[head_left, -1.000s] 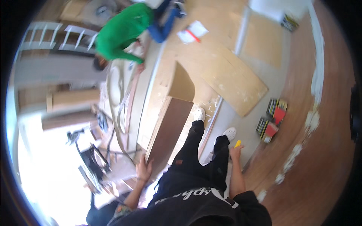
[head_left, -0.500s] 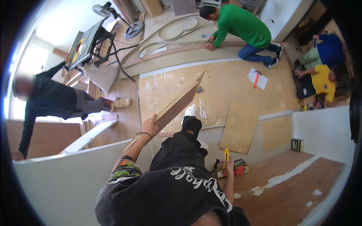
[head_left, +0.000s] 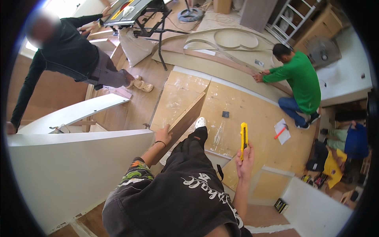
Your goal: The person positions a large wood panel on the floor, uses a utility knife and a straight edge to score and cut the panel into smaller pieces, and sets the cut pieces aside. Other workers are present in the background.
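Note:
My left hand (head_left: 162,135) is closed on the edge of a long plywood board (head_left: 188,119), which is tilted and points away from me. Its near end is hidden behind my arm. Held upright in my right hand (head_left: 245,160) is a yellow utility knife (head_left: 244,136), out to the right of the board and apart from it. Whether the blade is out, I cannot tell. Beneath both lies a large plywood sheet (head_left: 246,112) with white smears, and a small dark block (head_left: 225,114) rests on it.
A white partition (head_left: 79,166) stands at my left. Beyond it, a person in dark clothes (head_left: 75,55) is beside a table saw (head_left: 132,12). A person in green (head_left: 298,79) kneels by curved strips (head_left: 237,35). A red-handled hammer (head_left: 280,132) lies on white paper. Two other people are at far right.
The view has swung, so the room sits farther right in it. My right hand has risen with the utility knife. My left hand keeps its hold on the board.

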Action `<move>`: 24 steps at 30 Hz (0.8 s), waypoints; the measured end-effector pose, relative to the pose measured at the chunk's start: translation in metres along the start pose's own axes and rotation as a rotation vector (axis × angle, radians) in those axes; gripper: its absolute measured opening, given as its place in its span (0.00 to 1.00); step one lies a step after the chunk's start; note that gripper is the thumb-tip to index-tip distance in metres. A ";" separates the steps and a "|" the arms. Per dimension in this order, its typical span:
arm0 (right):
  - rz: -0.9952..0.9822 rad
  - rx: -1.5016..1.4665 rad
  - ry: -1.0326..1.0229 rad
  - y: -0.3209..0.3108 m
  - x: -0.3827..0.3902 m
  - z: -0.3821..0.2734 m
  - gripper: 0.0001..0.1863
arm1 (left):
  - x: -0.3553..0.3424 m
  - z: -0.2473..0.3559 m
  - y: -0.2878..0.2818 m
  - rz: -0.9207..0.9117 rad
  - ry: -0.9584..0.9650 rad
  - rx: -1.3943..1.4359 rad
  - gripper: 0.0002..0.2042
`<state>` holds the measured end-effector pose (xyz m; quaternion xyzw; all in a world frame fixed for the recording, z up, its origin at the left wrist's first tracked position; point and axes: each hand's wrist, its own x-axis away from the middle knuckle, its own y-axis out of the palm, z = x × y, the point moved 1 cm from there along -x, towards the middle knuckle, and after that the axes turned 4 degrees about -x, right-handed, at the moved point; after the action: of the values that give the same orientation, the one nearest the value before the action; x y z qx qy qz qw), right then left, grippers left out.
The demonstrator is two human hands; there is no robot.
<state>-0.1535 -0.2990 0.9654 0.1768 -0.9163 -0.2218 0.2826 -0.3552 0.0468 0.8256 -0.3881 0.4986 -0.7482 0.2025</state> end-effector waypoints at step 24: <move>-0.336 0.444 0.008 0.056 -0.196 -0.130 0.18 | -0.028 0.062 0.047 0.092 -0.388 0.135 0.24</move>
<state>0.0657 -0.2036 1.0037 0.3848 -0.8992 -0.0584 0.2000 -0.2933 0.0093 0.7852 -0.4871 0.4162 -0.6812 0.3543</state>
